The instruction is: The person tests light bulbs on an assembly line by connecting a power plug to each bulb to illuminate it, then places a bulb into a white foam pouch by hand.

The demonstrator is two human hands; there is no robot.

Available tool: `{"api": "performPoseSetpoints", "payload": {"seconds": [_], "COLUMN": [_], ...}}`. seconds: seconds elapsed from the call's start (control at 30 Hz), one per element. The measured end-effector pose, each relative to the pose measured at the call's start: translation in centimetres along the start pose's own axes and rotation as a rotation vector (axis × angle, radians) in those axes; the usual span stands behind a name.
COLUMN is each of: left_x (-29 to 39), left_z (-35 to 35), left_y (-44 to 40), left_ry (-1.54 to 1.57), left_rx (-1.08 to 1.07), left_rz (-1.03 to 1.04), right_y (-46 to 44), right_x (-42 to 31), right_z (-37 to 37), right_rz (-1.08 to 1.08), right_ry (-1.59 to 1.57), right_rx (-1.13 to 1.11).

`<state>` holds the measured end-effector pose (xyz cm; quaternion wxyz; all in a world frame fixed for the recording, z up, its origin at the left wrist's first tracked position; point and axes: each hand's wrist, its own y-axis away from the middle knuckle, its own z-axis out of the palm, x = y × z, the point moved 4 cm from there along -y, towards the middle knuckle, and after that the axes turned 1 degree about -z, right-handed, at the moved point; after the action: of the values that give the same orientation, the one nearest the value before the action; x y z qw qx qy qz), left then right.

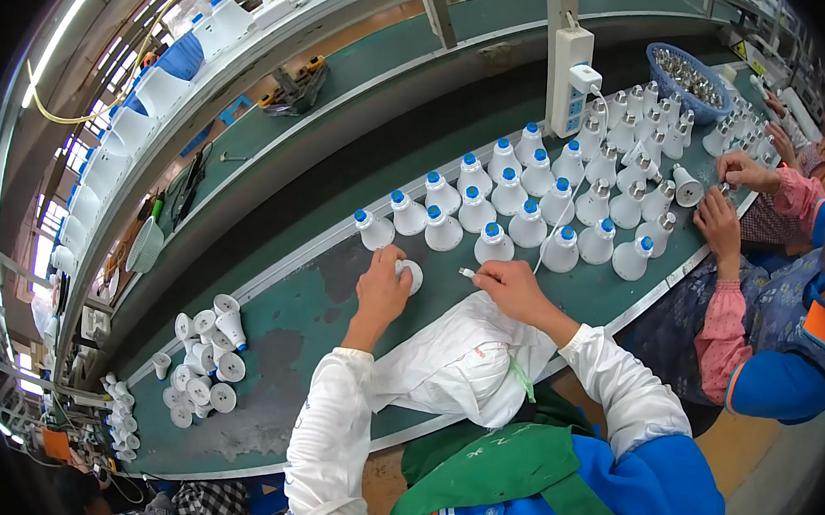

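Observation:
My left hand (pixel 381 292) is closed around a white bulb housing (pixel 412 278), its round end turned to the right. Between the thumb and fingers of my right hand (pixel 517 290) is a small white cable plug (pixel 467 273), a short gap from the housing. A thin white cable (pixel 556 227) runs down toward this hand from a charger (pixel 585 78). Just beyond both hands stand rows of white bulb housings with blue tops (pixel 495 244). White cloth (pixel 467 362) lies bunched below my hands.
A power strip (pixel 570 82) is fixed to a post at the back. Metal-capped bulbs (pixel 622 133) and a blue basket (pixel 690 81) of metal parts stand to the right, near a co-worker's hands (pixel 721 222). Loose housings (pixel 202 362) lie in a pile at left.

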<state>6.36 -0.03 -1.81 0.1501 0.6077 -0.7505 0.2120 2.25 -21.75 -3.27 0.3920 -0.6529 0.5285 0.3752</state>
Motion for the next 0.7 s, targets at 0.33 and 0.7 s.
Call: {"api": "performPoseSetpoints", "payload": {"seconds": [0.33, 0.7], "left_x": [0.9, -24.5], "left_z": [0.2, -15.2], "left_y": [-1.8, 10.9], "left_ry": [0.042, -0.169], "left_rx": [0.096, 0.716], "left_rz": [-0.051, -0.430], "right_y": [-0.7, -1.0], "right_x": [-4.0, -4.2], "right_z": [0.3, 2.9], "right_rz": [-0.139, 0.019], "right_ry": [-0.089, -0.202], "right_rx": [0.003, -0.138]}}
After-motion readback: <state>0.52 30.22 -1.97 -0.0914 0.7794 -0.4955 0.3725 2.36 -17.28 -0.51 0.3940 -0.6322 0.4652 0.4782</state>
